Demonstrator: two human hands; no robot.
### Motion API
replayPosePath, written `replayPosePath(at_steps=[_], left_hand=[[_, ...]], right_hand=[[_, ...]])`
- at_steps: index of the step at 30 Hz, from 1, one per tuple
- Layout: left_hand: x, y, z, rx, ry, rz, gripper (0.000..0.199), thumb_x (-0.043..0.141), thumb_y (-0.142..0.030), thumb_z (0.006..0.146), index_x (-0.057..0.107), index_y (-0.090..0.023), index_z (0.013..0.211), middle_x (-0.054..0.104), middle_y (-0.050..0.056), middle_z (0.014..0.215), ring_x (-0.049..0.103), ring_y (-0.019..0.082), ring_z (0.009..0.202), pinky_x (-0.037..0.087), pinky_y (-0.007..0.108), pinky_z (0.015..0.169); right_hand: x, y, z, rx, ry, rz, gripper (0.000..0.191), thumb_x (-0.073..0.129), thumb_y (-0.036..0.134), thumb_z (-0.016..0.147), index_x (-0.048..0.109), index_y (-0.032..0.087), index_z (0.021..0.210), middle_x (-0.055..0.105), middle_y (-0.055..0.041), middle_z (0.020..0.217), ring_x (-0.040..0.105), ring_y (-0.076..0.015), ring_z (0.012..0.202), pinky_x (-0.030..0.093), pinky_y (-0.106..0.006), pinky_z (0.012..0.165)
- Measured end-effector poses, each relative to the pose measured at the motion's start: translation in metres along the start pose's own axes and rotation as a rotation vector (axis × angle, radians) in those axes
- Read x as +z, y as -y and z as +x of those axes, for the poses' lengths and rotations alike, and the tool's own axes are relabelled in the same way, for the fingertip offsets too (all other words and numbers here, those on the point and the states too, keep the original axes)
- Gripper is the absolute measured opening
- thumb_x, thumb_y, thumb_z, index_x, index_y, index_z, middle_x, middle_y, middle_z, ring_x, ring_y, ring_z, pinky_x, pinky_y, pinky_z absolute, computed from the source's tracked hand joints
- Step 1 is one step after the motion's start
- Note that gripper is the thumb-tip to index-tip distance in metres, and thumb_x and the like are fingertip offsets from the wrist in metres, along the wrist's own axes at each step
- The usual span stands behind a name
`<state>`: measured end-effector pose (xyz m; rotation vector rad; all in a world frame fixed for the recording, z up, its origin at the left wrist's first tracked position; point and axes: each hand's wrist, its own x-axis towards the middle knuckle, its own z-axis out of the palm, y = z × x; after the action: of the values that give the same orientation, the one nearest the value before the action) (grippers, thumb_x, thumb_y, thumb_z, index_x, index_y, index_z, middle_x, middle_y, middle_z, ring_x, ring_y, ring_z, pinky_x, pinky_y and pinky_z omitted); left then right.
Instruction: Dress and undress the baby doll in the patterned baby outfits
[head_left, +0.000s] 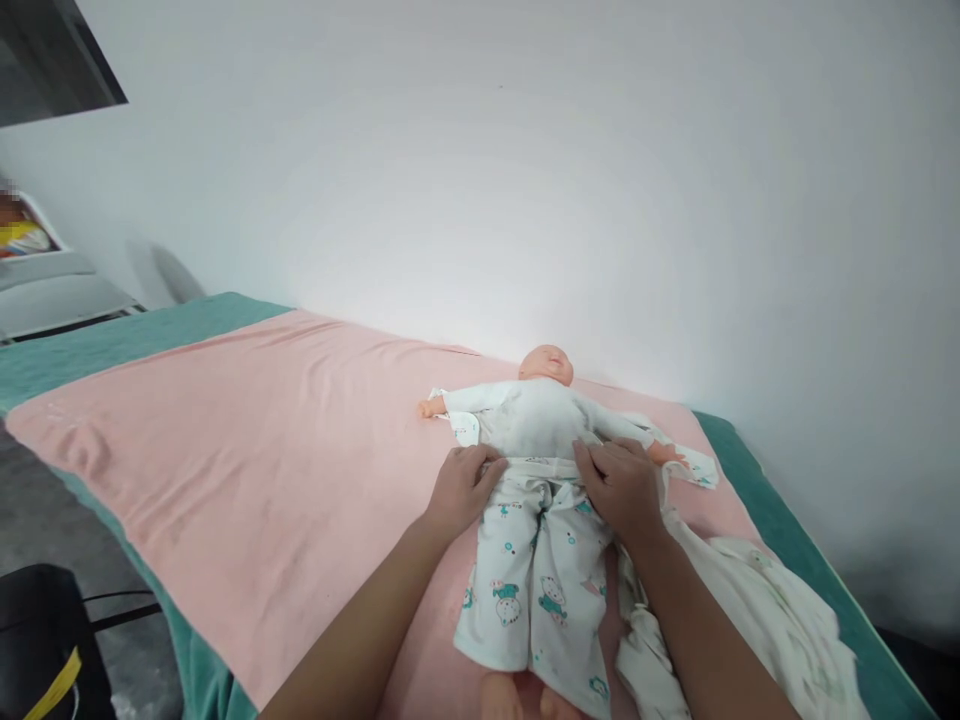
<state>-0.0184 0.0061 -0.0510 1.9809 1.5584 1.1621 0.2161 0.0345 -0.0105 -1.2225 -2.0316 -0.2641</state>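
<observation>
A baby doll point(546, 364) lies on its back, head toward the wall and arms spread to both sides. Its torso is in a white top point(531, 418). White baby trousers point(525, 570) with teal and pink cartoon prints cover its legs, and its bare feet show at the bottom of the view. My left hand point(463, 490) is closed on the left side of the trousers' waistband, thumb pointing inward. On the waistband's other side, my right hand point(616, 485) grips the cloth in the same way.
Beneath the doll a pink sheet point(247, 470) is spread over a green cover point(739, 480). Crumpled white cloth point(780, 600) lies beside my right forearm. A white wall point(480, 180) stands behind. A black object point(45, 630) with a yellow strip is at lower left.
</observation>
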Motion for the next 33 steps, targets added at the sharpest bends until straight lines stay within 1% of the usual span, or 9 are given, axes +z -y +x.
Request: replayPosePath(at_steps=[5, 10, 14, 17, 19, 23, 26, 29, 33], left_hand=[[0.002, 0.002, 0.004, 0.029, -0.002, 0.03, 0.032, 0.041, -0.044, 0.095, 0.06, -0.022, 0.083, 0.064, 0.002, 0.08, 0.057, 0.02, 0.08, 0.04, 0.035, 0.081], [0.003, 0.003, 0.006, 0.01, 0.014, -0.021, 0.031, 0.04, -0.045, 0.095, 0.057, -0.022, 0.084, 0.061, 0.002, 0.082, 0.054, 0.019, 0.079, 0.04, 0.033, 0.077], [0.004, 0.0, 0.01, -0.034, 0.016, -0.119, 0.029, 0.04, -0.045, 0.094, 0.057, -0.022, 0.095, 0.061, 0.002, 0.088, 0.055, 0.018, 0.083, 0.042, 0.032, 0.076], [0.006, -0.003, 0.017, -0.029, 0.026, -0.226, 0.029, 0.039, -0.045, 0.095, 0.055, -0.021, 0.1, 0.061, 0.003, 0.093, 0.055, 0.018, 0.087, 0.043, 0.031, 0.079], [0.009, -0.003, 0.024, -0.021, 0.043, -0.283, 0.03, 0.038, -0.045, 0.095, 0.053, -0.021, 0.103, 0.06, 0.003, 0.094, 0.055, 0.017, 0.089, 0.044, 0.031, 0.081], [0.016, 0.002, 0.037, -0.021, 0.058, -0.336, 0.032, 0.037, -0.048, 0.095, 0.05, -0.02, 0.106, 0.058, 0.002, 0.092, 0.054, 0.017, 0.088, 0.044, 0.03, 0.081], [0.019, 0.007, 0.041, -0.014, 0.037, -0.281, 0.033, 0.038, -0.048, 0.095, 0.051, -0.02, 0.106, 0.057, 0.002, 0.09, 0.054, 0.017, 0.085, 0.044, 0.031, 0.079], [0.02, 0.009, 0.042, -0.001, -0.044, -0.101, 0.03, 0.042, -0.047, 0.093, 0.055, -0.02, 0.097, 0.06, 0.004, 0.09, 0.055, 0.02, 0.088, 0.043, 0.035, 0.084], [0.016, 0.005, 0.032, 0.035, -0.172, 0.074, 0.029, 0.049, -0.047, 0.09, 0.059, -0.02, 0.092, 0.061, 0.005, 0.087, 0.055, 0.022, 0.09, 0.038, 0.041, 0.093]], right_hand=[[-0.002, -0.014, -0.015, 0.052, 0.008, -0.083, 0.051, 0.041, 0.042, 0.095, 0.048, 0.023, 0.048, 0.051, -0.0022, 0.047, 0.046, -0.0167, 0.053, 0.04, -0.038, 0.091], [-0.005, -0.022, -0.019, 0.158, 0.167, 0.041, 0.053, 0.032, 0.048, 0.096, 0.065, 0.024, 0.062, 0.055, -0.0035, 0.048, 0.053, -0.0207, 0.058, 0.039, -0.041, 0.088], [-0.008, -0.021, -0.022, 0.363, 0.214, 0.259, 0.054, 0.038, 0.056, 0.092, 0.062, 0.023, 0.057, 0.064, -0.0051, 0.059, 0.06, -0.0226, 0.067, 0.043, -0.037, 0.076], [-0.009, -0.023, -0.024, 0.545, 0.228, 0.415, 0.048, 0.044, 0.06, 0.088, 0.068, 0.022, 0.071, 0.07, -0.0046, 0.074, 0.062, -0.0247, 0.077, 0.044, -0.035, 0.07], [-0.007, -0.026, -0.025, 0.617, 0.235, 0.501, 0.046, 0.047, 0.061, 0.086, 0.068, 0.021, 0.079, 0.07, -0.0036, 0.079, 0.062, -0.0245, 0.081, 0.045, -0.034, 0.071], [-0.002, -0.03, -0.027, 0.614, 0.252, 0.638, 0.039, 0.057, 0.058, 0.082, 0.064, 0.021, 0.091, 0.068, -0.0021, 0.089, 0.06, -0.0232, 0.089, 0.046, -0.034, 0.079], [-0.003, -0.029, -0.029, 0.595, 0.306, 0.743, 0.043, 0.065, 0.054, 0.077, 0.061, 0.021, 0.103, 0.068, -0.0034, 0.098, 0.061, -0.0232, 0.093, 0.047, -0.035, 0.081], [-0.006, -0.025, -0.029, 0.589, 0.375, 0.682, 0.042, 0.067, 0.055, 0.076, 0.06, 0.021, 0.1, 0.067, -0.0018, 0.091, 0.061, -0.0217, 0.086, 0.046, -0.033, 0.076], [-0.009, -0.019, -0.028, 0.568, 0.357, 0.324, 0.041, 0.063, 0.061, 0.075, 0.056, 0.021, 0.071, 0.057, 0.0011, 0.066, 0.053, -0.019, 0.067, 0.038, -0.03, 0.061]])
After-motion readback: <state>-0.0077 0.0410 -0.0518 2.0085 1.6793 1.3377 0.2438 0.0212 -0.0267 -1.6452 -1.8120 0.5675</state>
